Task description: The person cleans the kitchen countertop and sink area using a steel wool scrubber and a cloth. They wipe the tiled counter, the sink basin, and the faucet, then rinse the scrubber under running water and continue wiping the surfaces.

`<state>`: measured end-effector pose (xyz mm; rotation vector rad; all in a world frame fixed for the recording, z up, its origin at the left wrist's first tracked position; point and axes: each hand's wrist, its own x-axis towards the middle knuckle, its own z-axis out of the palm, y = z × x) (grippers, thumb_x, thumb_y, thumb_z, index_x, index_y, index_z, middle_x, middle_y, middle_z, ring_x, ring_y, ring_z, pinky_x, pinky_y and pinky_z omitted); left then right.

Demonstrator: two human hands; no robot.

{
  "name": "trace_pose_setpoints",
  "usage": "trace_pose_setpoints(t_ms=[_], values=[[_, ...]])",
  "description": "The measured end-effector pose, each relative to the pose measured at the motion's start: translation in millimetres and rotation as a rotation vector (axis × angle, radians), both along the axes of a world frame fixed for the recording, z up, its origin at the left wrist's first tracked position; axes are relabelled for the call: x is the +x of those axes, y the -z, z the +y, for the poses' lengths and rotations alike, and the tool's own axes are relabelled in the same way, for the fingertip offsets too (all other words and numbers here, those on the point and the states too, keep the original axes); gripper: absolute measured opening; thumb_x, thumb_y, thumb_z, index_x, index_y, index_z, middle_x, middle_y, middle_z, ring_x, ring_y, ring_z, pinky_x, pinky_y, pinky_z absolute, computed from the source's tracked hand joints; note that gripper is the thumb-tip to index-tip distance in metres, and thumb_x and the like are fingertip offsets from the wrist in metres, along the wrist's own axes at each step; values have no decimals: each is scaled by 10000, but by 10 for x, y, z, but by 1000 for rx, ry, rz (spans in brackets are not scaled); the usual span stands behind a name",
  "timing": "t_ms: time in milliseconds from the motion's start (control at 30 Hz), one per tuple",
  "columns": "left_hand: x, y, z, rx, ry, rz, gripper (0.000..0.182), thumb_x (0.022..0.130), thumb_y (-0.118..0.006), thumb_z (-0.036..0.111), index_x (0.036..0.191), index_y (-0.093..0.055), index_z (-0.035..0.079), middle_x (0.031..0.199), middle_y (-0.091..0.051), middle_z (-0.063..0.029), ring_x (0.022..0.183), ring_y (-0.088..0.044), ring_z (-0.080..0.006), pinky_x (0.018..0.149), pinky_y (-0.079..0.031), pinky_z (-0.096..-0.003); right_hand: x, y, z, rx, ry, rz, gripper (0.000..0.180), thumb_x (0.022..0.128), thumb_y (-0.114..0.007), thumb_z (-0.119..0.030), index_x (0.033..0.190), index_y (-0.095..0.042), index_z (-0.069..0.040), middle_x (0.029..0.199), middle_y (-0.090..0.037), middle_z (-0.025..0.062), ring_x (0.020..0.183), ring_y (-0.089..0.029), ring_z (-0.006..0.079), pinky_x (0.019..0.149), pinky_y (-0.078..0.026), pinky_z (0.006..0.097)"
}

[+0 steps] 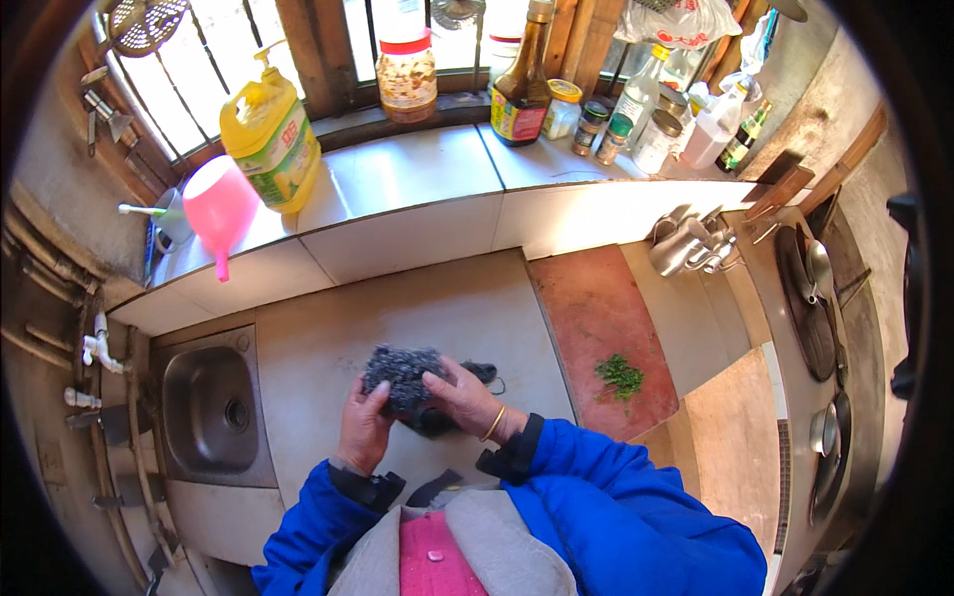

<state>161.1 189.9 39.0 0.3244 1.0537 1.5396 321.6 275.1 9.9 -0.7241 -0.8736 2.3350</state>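
A dark grey, speckled, fuzzy piece of knitted-looking material (402, 370) is held up in front of me over the pale countertop (320, 357). My left hand (364, 423) grips its left edge, thumb on top. My right hand (468, 396), with a gold-coloured bangle at the wrist, grips its right side. Behind my right fingers lies a small dark bundle (483, 370) with a loose loop of thread beside it. Another dark thing (430, 423) shows beneath the piece, partly hidden by my hands, so its kind cannot be told.
At left is a metal sink (201, 406) beside a white tap (100, 346). Chopped greens (620, 377) lie on a red board (596, 328) to the right. A tiled ledge (417, 175) bears a pink funnel (220, 197), a yellow detergent jug (272, 141) and several bottles and jars.
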Motion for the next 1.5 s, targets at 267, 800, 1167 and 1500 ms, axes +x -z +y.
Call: trace_pose_setpoints(t_ms=[267,800,1167,1500], values=[[-40,523,138,-177,81,549,482,961,-601,188,1399,-446,62,1284,-552,-96,1089,-589,-186,805,-542,-330,559,-275,638,-57,397,78,292,1019,-503,-173,1293,-505,-72,1198,-630,97,1043,-654,230,830,-593,421],[-134,886,-502,-837,484,1663,769,874,-566,220,1540,-212,71,1622,-63,-184,1502,-10,-380,1155,-29,-619,3358,1222,4048,0,1342,-539,365,947,-554,-88,1301,-484,-149,1128,-614,147,858,-674,330,573,-613,469],[-154,935,-499,-858,506,1723,780,843,-572,219,1526,-232,56,1615,-77,-200,1498,-13,-396,1155,-22,-616,1977,1471,4025,282,1474,-951,569,786,-579,-35,1332,-421,-22,1157,-598,231,1057,-610,386,972,-457,406],[-191,1019,-565,-838,499,1743,780,848,-559,218,1528,-219,45,1615,-72,-205,1495,-15,-409,1151,-16,-621,1537,1204,3719,341,1453,-809,595,980,-488,-260,1474,-310,21,1439,-444,225,1300,-453,331,1100,-336,381]])
